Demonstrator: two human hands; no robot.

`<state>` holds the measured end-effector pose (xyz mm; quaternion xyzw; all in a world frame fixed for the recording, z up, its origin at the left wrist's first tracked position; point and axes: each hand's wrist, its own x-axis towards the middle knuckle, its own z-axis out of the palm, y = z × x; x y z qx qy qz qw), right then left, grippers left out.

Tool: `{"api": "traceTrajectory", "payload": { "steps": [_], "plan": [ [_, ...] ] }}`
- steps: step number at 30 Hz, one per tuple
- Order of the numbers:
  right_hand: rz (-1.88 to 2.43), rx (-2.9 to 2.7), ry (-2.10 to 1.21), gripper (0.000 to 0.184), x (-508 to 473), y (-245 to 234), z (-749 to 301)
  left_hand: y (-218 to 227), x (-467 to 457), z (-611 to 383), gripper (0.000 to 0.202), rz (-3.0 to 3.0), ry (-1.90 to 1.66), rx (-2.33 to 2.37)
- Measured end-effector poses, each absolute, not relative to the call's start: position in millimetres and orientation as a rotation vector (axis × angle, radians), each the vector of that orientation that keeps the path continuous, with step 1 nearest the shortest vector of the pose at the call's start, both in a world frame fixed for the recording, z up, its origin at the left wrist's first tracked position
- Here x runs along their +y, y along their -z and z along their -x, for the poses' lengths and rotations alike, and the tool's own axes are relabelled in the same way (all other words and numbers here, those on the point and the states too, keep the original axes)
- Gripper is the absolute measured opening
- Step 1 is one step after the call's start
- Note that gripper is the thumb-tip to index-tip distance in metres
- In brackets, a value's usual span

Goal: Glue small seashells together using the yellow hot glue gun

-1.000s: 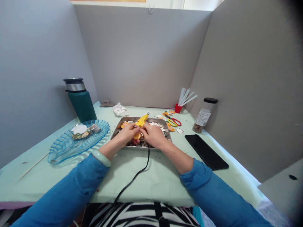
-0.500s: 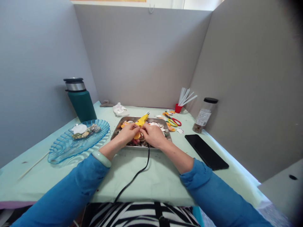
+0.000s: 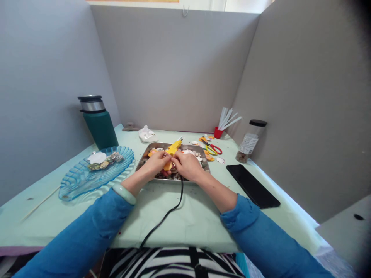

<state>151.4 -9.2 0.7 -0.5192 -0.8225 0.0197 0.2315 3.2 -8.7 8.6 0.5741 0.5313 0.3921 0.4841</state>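
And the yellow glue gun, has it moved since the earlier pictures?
No, no shift that I can see: the yellow glue gun keeps its place against the metal tray, nozzle pointing past the far rim.

Soft, fairly even light, brightest at 12 o'clock, where the strip (image 3: 197,4) above the back wall (image 3: 174,69) nearly washes out. The right wall (image 3: 313,96), at 3 o'clock, looks dimmer than the left wall (image 3: 49,77). Between 9 and 10, the bottle (image 3: 100,127) throws a faint shadow; bluish glare edges the tablecloth (image 3: 199,216) at 4. Wide-angle distortion tilts bottle and jar (image 3: 248,143) outward. Dark blur fills the corner at 2; detail between left hand (image 3: 156,163) and right hand (image 3: 187,164) is too small to read.
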Motion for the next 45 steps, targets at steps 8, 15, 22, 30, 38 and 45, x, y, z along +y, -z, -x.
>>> {"api": "traceTrajectory", "payload": {
  "steps": [8, 15, 22, 30, 38, 45],
  "plan": [
    [1.412, -2.224, -0.064, 0.025, -9.4, -0.2, -151.6, -10.4, -9.7, -3.9, 0.006, -1.353, -0.976, 1.272],
    [1.417, -2.218, -0.069, 0.025, -8.9, -0.8, -152.0, -10.6, -9.0, -3.1, 0.006, -1.357, -0.968, 1.258],
    [1.409, -2.232, -0.075, 0.026, -10.3, -1.7, -152.2, -10.8, -9.9, -2.4, 0.006, -1.356, -0.970, 1.260],
    [1.383, -2.228, -0.064, 0.025, -9.9, -1.1, -151.9, -8.6, -8.5, -1.4, 0.007, -1.340, -0.978, 1.243],
    [1.439, -2.212, -0.070, 0.026, -12.8, -5.1, -152.1, -9.1, -8.4, -2.6, 0.005, -1.376, -0.967, 1.246],
    [1.437, -2.215, -0.086, 0.027, -12.1, -3.9, -151.9, -8.7, -8.4, -2.0, 0.003, -1.381, -0.963, 1.242]
  ]
}}
